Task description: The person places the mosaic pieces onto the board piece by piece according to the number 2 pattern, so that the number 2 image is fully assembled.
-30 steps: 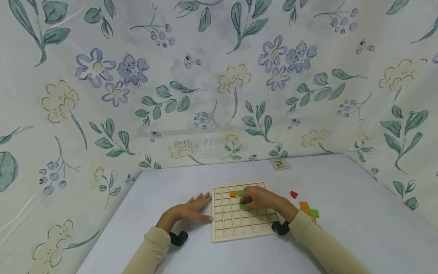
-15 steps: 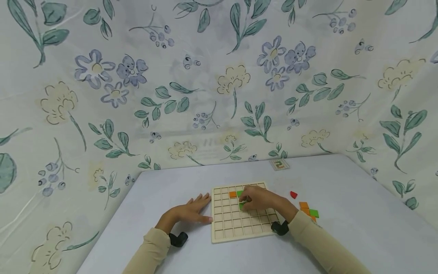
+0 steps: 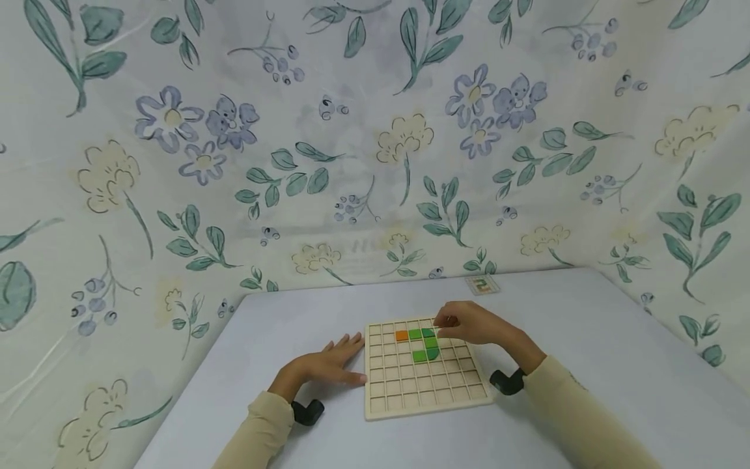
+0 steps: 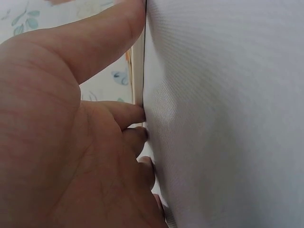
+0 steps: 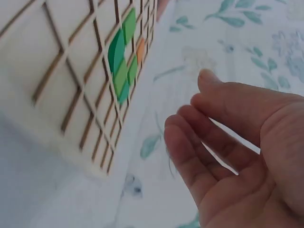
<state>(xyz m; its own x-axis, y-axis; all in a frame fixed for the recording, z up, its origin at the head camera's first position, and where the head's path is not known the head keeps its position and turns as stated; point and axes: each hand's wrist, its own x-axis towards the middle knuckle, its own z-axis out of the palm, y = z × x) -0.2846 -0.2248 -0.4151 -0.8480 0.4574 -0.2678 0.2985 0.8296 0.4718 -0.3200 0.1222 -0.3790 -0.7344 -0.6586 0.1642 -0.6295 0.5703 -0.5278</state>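
Observation:
A pale wooden grid board (image 3: 410, 394) lies on the table. On it, an orange square tile (image 3: 402, 335) starts a hook-shaped run of several green tiles, among them a green square tile (image 3: 419, 356) and a dark green rounded tile (image 3: 432, 354). My left hand (image 3: 329, 363) lies with fingers spread, fingertips touching the board's left edge; the left wrist view shows the palm. Over the board's far right part hovers my right hand (image 3: 473, 323). Its fingers (image 5: 183, 147) are loosely bent in the right wrist view, with nothing between them and apart from the board.
A small pattern card (image 3: 482, 284) lies on the white table (image 3: 293, 312) near its far edge. Floral fabric (image 3: 328, 163) hangs behind the table. My right forearm (image 3: 577, 404) covers part of the table to the right of the board.
My right hand has left the green tiles and moved up and to the right, uncovering the green run. The left hand stays at the board's edge. The loose tiles at right are now hidden.

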